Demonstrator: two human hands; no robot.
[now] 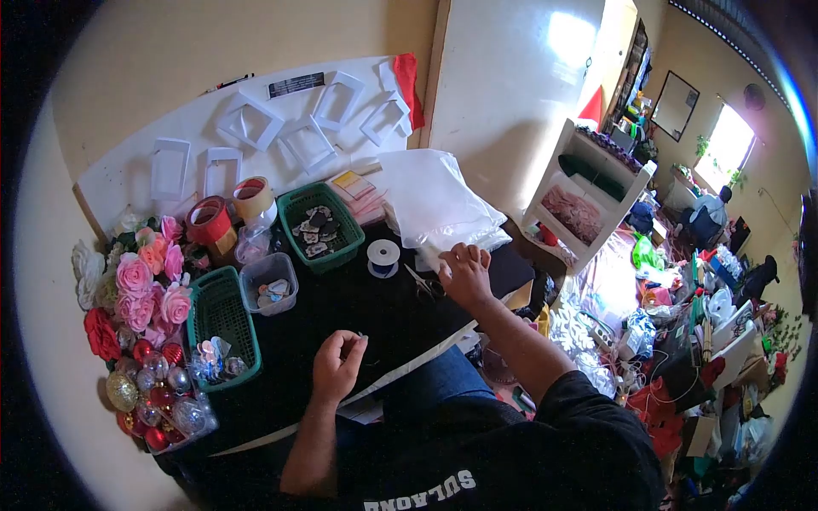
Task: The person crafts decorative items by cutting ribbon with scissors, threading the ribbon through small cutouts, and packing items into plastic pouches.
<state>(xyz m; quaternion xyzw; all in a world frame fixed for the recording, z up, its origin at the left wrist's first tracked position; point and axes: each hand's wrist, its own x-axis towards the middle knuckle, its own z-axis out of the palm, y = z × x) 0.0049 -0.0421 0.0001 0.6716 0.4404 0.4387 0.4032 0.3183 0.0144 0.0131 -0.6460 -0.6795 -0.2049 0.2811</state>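
Observation:
My right hand (466,274) reaches over the right part of the black table and touches the near edge of a stack of clear plastic bags (439,200), fingers bent over it. My left hand (338,364) hovers over the black tabletop (341,298) near its front edge, its thumb and fingers pressed together; whatever is between them is too small to name. Scissors (423,282) lie just left of my right hand. Beside them stands a ribbon spool (383,257). A green basket (320,226) with small cut pieces sits behind the spool.
Left of my hands are a clear tub (269,284), another green basket (224,328), tape rolls (253,198), pink flowers (136,285) and ornaments (162,400). White frames (250,121) lie at the back. A white shelf (584,200) and cluttered floor are right; a person (711,207) sits far off.

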